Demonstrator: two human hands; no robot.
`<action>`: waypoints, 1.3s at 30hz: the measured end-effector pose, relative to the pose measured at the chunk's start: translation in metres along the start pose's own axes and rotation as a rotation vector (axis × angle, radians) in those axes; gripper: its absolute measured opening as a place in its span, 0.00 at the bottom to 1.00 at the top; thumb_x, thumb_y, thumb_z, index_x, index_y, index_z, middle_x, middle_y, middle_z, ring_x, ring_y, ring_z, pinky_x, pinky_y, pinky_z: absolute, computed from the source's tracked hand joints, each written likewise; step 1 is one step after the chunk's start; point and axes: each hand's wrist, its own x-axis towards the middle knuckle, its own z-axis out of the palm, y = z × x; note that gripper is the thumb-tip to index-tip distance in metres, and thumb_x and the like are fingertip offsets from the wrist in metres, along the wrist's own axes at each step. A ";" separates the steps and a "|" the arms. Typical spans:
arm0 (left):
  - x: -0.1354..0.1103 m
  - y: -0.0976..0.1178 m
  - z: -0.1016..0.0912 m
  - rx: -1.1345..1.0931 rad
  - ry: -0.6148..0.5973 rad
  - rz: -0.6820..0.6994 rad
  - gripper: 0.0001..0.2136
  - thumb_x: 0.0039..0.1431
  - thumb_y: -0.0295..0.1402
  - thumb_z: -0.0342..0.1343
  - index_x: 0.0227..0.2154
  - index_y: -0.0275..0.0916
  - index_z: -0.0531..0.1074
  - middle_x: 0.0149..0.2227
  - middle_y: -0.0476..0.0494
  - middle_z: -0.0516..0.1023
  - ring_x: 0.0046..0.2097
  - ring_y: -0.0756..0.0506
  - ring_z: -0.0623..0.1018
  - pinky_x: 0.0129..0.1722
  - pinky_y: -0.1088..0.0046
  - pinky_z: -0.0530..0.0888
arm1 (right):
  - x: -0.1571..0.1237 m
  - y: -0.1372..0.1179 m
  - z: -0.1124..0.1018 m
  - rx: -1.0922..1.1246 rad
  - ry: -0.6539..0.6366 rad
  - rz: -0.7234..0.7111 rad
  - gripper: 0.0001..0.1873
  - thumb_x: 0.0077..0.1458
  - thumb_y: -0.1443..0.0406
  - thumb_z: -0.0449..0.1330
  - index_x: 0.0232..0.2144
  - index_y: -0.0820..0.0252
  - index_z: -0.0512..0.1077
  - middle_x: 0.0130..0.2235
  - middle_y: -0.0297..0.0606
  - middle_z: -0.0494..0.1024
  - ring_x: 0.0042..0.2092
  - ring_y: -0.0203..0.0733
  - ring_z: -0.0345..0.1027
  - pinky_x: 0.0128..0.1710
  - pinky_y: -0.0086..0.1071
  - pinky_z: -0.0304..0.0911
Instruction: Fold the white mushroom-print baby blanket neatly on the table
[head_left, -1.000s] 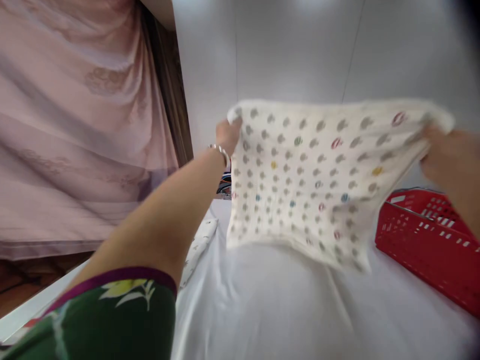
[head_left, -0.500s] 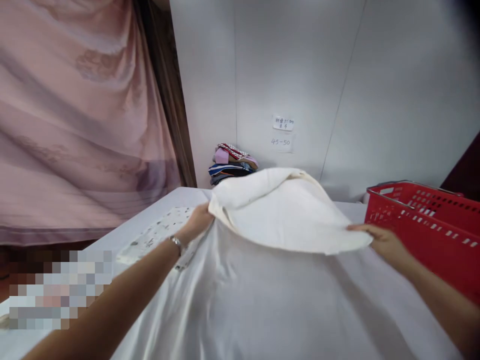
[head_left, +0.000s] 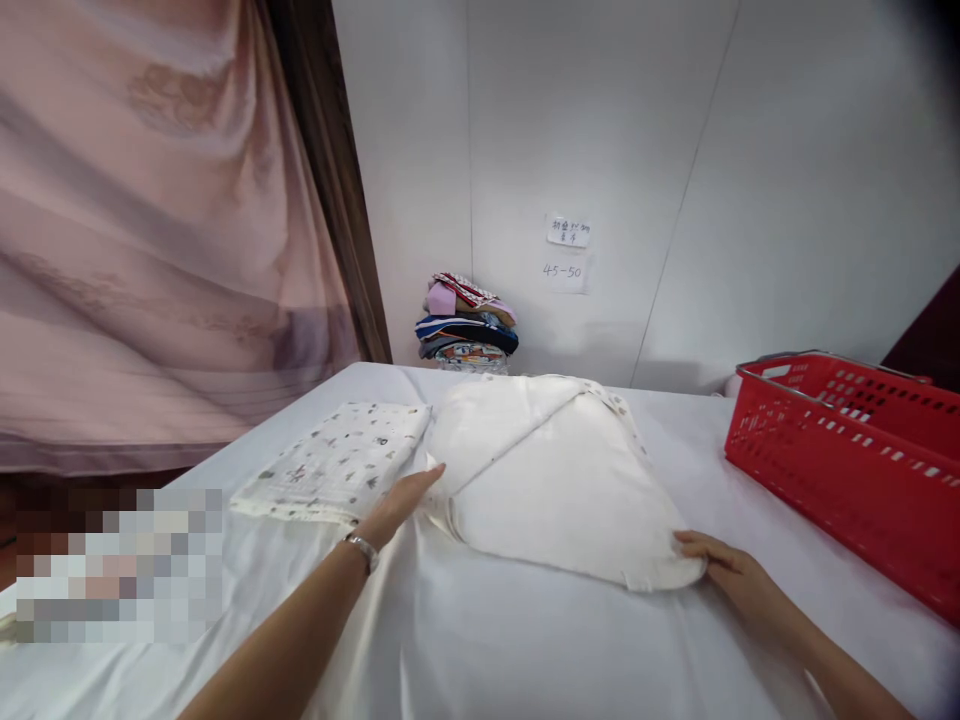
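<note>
A white cloth (head_left: 562, 480), partly folded over itself with a slanting fold line across the top, lies on the white-covered table. At its left edge, my left hand (head_left: 409, 500) pinches a corner of the fabric. My right hand (head_left: 716, 560) grips the near right corner between thumb and fingers. Small prints show along the cloth's far right edge. Just left of my left hand lies a folded white cloth with small printed figures (head_left: 337, 460).
A red plastic basket (head_left: 832, 470) with a metal handle stands on the right. Against the wall is a stack of folded clothes (head_left: 466, 325). Two paper labels (head_left: 568, 255) are stuck on the grey wall. A pink curtain (head_left: 165, 230) hangs at the left.
The white cloth has come down from the air and now rests flatter on the table. Both my hands have lowered with it, still on its edges.
</note>
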 end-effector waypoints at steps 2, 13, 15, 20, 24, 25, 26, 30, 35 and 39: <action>0.010 0.004 0.005 0.115 0.042 -0.076 0.23 0.53 0.52 0.48 0.34 0.35 0.74 0.37 0.37 0.78 0.41 0.39 0.77 0.39 0.67 0.71 | -0.001 -0.002 0.002 0.013 0.005 0.025 0.19 0.43 0.53 0.57 0.33 0.56 0.78 0.48 0.43 0.75 0.52 0.54 0.66 0.55 0.46 0.57; -0.029 0.048 0.054 0.601 0.112 0.856 0.10 0.60 0.31 0.43 0.33 0.38 0.70 0.35 0.41 0.74 0.40 0.44 0.72 0.44 0.68 0.66 | -0.013 -0.011 0.005 -0.029 0.030 0.075 0.23 0.49 0.48 0.55 0.38 0.54 0.78 0.48 0.38 0.76 0.54 0.53 0.64 0.58 0.44 0.54; -0.046 0.048 0.071 0.750 -0.157 1.051 0.09 0.58 0.26 0.43 0.31 0.39 0.69 0.33 0.44 0.73 0.38 0.46 0.71 0.41 0.69 0.66 | -0.011 -0.003 0.007 -0.022 0.070 0.069 0.23 0.47 0.48 0.56 0.37 0.54 0.78 0.47 0.39 0.77 0.52 0.53 0.66 0.56 0.44 0.57; -0.057 0.027 0.091 0.916 -0.239 0.863 0.10 0.52 0.19 0.44 0.31 0.38 0.68 0.35 0.44 0.73 0.36 0.46 0.71 0.36 0.70 0.67 | -0.007 0.011 0.013 -0.049 0.125 0.033 0.21 0.46 0.48 0.57 0.34 0.55 0.78 0.44 0.40 0.77 0.47 0.50 0.69 0.52 0.41 0.62; -0.057 0.026 0.096 0.859 -0.139 0.710 0.10 0.51 0.23 0.47 0.36 0.38 0.68 0.37 0.44 0.73 0.41 0.43 0.71 0.40 0.67 0.67 | -0.004 0.009 0.013 -0.036 0.116 0.024 0.21 0.49 0.50 0.56 0.39 0.56 0.75 0.46 0.40 0.76 0.47 0.48 0.68 0.49 0.38 0.63; -0.058 0.028 0.098 0.848 -0.124 0.680 0.10 0.51 0.24 0.48 0.37 0.38 0.68 0.38 0.44 0.73 0.41 0.43 0.71 0.41 0.66 0.67 | -0.002 0.006 0.012 -0.040 0.125 0.032 0.22 0.49 0.50 0.55 0.40 0.56 0.74 0.46 0.40 0.76 0.46 0.48 0.69 0.47 0.37 0.64; -0.058 0.030 0.101 0.839 -0.113 0.651 0.11 0.51 0.24 0.48 0.38 0.39 0.68 0.38 0.44 0.73 0.42 0.42 0.72 0.41 0.66 0.67 | 0.002 0.003 0.011 -0.053 0.138 0.045 0.22 0.50 0.50 0.54 0.41 0.57 0.73 0.45 0.41 0.76 0.44 0.47 0.69 0.45 0.37 0.65; -0.056 0.036 0.111 0.720 -0.122 0.596 0.12 0.52 0.26 0.48 0.39 0.39 0.70 0.38 0.43 0.75 0.42 0.42 0.73 0.41 0.66 0.68 | 0.021 -0.012 0.009 -0.236 0.140 0.094 0.21 0.51 0.54 0.51 0.41 0.58 0.72 0.40 0.41 0.77 0.39 0.45 0.69 0.39 0.36 0.64; -0.042 0.036 0.096 0.053 0.135 0.303 0.13 0.58 0.35 0.43 0.38 0.39 0.72 0.37 0.43 0.77 0.42 0.43 0.75 0.42 0.68 0.68 | 0.039 -0.022 0.011 -0.565 0.051 0.120 0.14 0.51 0.58 0.51 0.34 0.58 0.72 0.36 0.41 0.76 0.38 0.46 0.68 0.36 0.34 0.59; -0.033 0.032 0.070 -0.450 0.265 -0.104 0.17 0.57 0.45 0.45 0.34 0.37 0.71 0.29 0.44 0.76 0.32 0.43 0.75 0.31 0.70 0.69 | 0.045 -0.017 0.012 -0.596 0.042 0.223 0.09 0.51 0.59 0.51 0.29 0.57 0.68 0.28 0.35 0.74 0.32 0.42 0.67 0.29 0.31 0.54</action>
